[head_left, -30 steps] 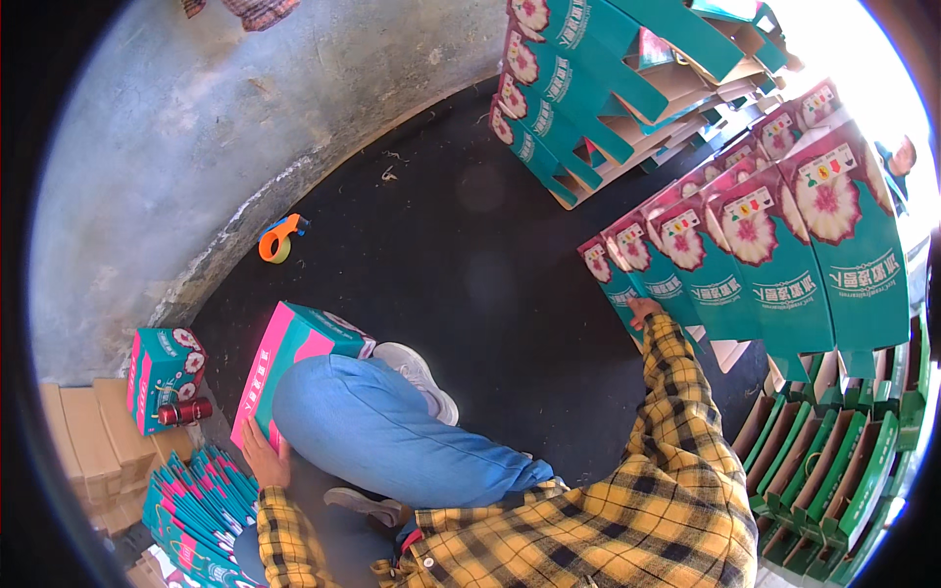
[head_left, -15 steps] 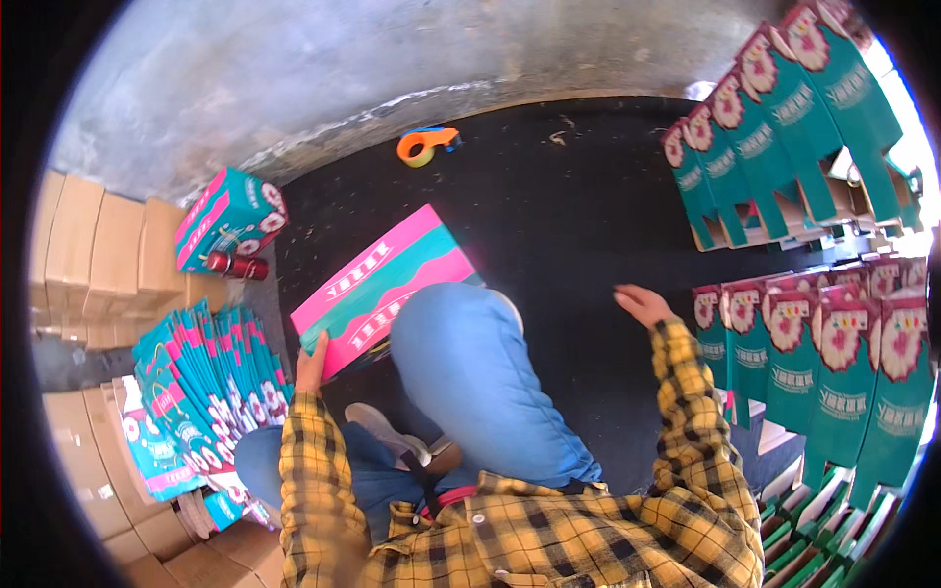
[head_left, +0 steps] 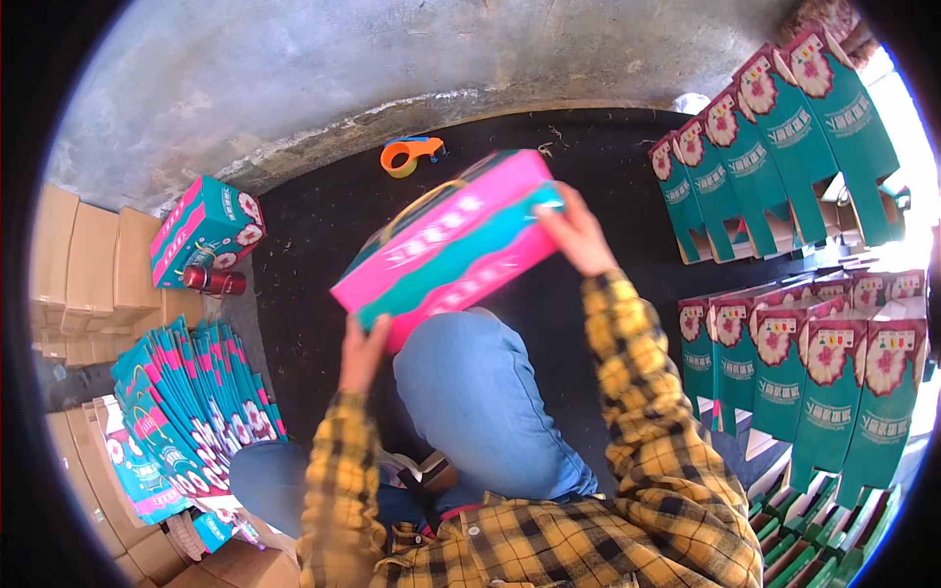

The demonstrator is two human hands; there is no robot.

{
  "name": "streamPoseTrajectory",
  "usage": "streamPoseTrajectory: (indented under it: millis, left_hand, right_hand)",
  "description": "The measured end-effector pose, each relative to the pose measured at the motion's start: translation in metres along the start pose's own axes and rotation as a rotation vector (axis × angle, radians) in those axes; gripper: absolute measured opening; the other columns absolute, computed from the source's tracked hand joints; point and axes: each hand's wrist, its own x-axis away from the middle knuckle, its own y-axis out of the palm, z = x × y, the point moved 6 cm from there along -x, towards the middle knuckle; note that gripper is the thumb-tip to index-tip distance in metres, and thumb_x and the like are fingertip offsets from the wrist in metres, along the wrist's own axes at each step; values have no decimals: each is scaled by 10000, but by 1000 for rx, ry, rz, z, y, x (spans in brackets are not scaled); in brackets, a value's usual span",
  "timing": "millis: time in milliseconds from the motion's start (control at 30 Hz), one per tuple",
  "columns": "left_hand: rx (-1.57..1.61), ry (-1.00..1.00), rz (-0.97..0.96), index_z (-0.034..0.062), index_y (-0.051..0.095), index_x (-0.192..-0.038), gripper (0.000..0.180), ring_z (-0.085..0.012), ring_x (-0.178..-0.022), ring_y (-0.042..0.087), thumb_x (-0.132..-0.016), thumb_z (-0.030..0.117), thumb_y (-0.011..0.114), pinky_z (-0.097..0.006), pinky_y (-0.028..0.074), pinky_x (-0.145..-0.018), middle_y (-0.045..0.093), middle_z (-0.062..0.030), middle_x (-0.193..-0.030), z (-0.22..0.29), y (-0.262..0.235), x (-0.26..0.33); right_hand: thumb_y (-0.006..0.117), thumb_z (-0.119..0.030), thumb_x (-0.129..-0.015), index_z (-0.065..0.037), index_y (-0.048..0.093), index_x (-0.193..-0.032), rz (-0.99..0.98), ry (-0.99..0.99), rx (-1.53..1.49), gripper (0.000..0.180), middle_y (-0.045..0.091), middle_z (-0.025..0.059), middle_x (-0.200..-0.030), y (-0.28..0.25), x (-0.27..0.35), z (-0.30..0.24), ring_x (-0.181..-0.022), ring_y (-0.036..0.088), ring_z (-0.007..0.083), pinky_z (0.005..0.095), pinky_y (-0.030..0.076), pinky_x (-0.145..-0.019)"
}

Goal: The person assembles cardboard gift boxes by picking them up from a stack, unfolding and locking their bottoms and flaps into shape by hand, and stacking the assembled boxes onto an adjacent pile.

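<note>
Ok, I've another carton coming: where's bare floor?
Free: black floor between the right hand and the tall teal cardboard cartons; also between the red metallic cylinder and the held pink-and-teal carton. Crowded: far left, with brown cardboard boxes and fanned teal packaging.

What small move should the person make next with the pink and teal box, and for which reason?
Probably settle the box onto the black floor just beyond the bent knee: the left grip and right grip hold its opposite ends, and black floor shows past it.
</note>
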Motion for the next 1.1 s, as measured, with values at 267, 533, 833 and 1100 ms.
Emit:
streamPoseTrajectory:
  millis: [267,533,833,1100]
  left_hand:
    - [3,112,-322,56,211,-1615,870,-273,-1220,616,-894,55,699,-343,482,-1009,570,-210,-1375,-32,208,-42]
    - [92,-59,-754,-9,18,-1611,1045,-396,-1475,343,-853,75,732,-438,312,-1199,263,-305,-1590,-25,281,-45]
    - [-122,119,-588,-10,239,-1575,873,-399,-1386,464,-892,224,728,-446,395,-1136,379,-300,-1548,-91,235,-66]
    - [72,53,-436,22,510,-1432,471,-249,-1178,651,-981,73,638,-348,536,-965,607,-209,-1331,-12,111,1]
  right_hand:
    - [614,-352,-1032,-3,525,-1402,372,253,17,517,600,48,-1288,-187,98,155,-1181,530,138,304,405,-1037]
    - [628,-574,-956,-170,469,-1491,681,617,-113,688,548,10,-1324,-242,173,266,-1214,474,164,385,395,-969]
    - [725,-345,-945,-137,536,-1017,835,615,-383,291,466,-45,-798,-79,180,241,-736,465,63,280,403,-639]
    - [673,-640,-903,-134,492,-1408,663,992,-760,737,554,125,-1235,-48,130,296,-1057,581,331,524,548,-887]
